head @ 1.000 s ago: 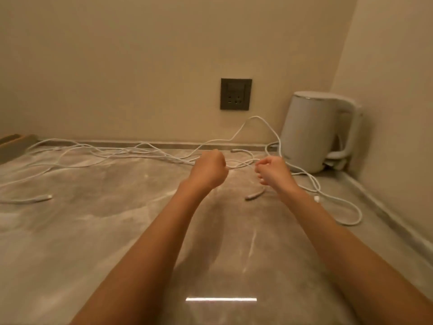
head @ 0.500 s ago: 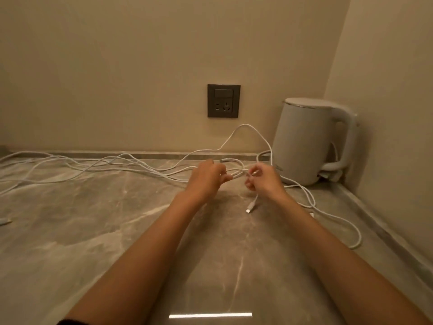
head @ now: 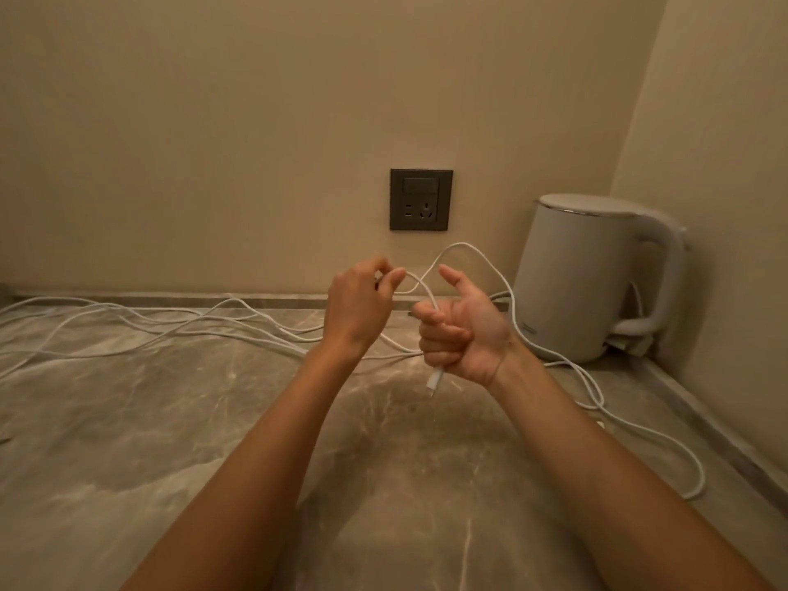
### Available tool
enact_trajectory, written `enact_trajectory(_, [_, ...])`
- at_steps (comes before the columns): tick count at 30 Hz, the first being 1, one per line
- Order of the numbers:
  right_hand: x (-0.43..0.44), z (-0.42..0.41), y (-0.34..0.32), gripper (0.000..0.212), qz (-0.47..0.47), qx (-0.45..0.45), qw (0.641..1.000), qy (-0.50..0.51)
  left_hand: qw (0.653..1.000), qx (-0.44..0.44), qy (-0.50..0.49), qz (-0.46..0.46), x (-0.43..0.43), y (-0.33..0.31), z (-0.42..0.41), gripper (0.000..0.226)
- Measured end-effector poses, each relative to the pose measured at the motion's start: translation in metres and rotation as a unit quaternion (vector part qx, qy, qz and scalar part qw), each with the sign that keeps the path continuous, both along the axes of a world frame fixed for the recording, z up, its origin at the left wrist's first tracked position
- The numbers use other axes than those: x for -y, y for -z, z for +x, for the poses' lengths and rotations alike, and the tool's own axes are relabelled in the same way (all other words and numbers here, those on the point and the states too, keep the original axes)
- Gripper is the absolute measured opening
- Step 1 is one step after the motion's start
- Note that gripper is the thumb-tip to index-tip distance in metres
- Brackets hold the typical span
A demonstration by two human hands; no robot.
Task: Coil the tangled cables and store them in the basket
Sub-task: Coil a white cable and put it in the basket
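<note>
Your right hand (head: 462,330) is fisted around a white cable (head: 464,248), palm toward you, thumb sticking up free. The cable's plug end (head: 435,380) hangs out the bottom of the fist, above the marble counter (head: 170,441). Your left hand (head: 358,305) pinches the same cable between thumb and fingertips just left of the right hand; both are raised off the counter, close together but not touching. From the pinch the cable arcs up in front of the dark wall socket (head: 421,199), then drops down the right side, passing right against the white kettle (head: 597,275) in the corner, and loops out wide on the counter at far right. More white cables (head: 128,322) lie tangled along the back edge, left of your hands, running off frame. Basket isn't visible from here.
</note>
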State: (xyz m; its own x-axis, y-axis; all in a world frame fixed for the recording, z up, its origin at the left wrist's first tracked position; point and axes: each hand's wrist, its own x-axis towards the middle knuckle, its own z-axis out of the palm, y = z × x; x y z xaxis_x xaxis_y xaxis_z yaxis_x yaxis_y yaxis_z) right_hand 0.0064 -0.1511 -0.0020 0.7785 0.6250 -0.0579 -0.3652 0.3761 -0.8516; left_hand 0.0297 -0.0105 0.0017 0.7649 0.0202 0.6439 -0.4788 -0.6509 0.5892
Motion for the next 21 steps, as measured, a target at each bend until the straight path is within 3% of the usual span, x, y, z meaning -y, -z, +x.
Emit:
enact_trajectory(4, [-0.005,0.0,-0.011,0.077,-0.013,0.025,0.999,-0.038,0.979,-0.154,0.131,0.023,0.006,0.02,-0.002,0.018])
enact_trajectory(8, [-0.001,0.005,-0.014,0.078,-0.011,0.029,0.999,0.007,0.944,-0.231,0.228,0.063,0.02,0.038,-0.007,0.028])
enact_trajectory(18, [0.018,0.015,-0.005,0.06,0.131,0.03,0.961,0.242,0.841,-0.404,0.315,0.172,0.021,0.016,-0.023,0.033])
enact_trajectory(21, [0.019,0.016,-0.002,0.056,0.069,0.065,0.957,0.274,0.841,-0.41,0.287,0.203,0.021,0.008,-0.027,0.036])
